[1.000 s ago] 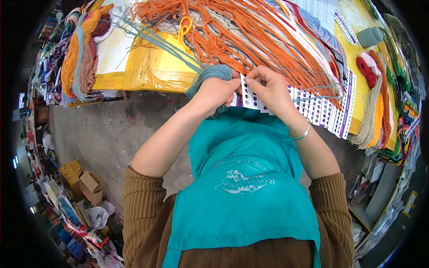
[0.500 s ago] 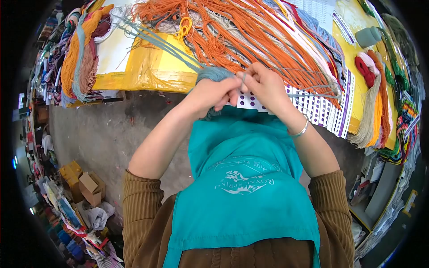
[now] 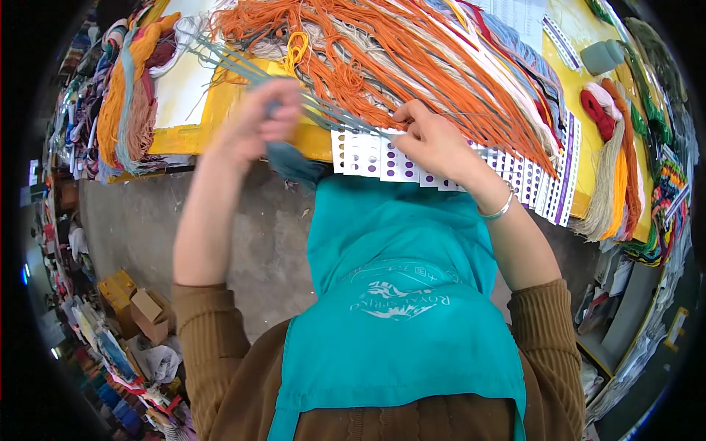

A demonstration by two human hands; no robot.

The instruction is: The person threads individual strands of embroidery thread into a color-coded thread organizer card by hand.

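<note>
Spreading over the upper parts of the white cards with purple dots point(image 3: 371, 165), a thick mass of orange thread point(image 3: 397, 65) is covering much of the yellow table point(image 3: 180, 140). A yellow thread loop point(image 3: 297, 48) is lying on the mass, while a grey-green cylinder point(image 3: 603, 56) is resting farther right. The left hand point(image 3: 271, 117), blurred, is clamping a hank of soft blue-grey yarn point(image 3: 294, 163), which is drooping, smeared, beside the table's front edge. Thin blue-grey strands point(image 3: 327, 114) are running toward the right hand point(image 3: 439, 145), whose fingers are bending over the cards; exactly what they are pinching, I cannot tell.
</note>
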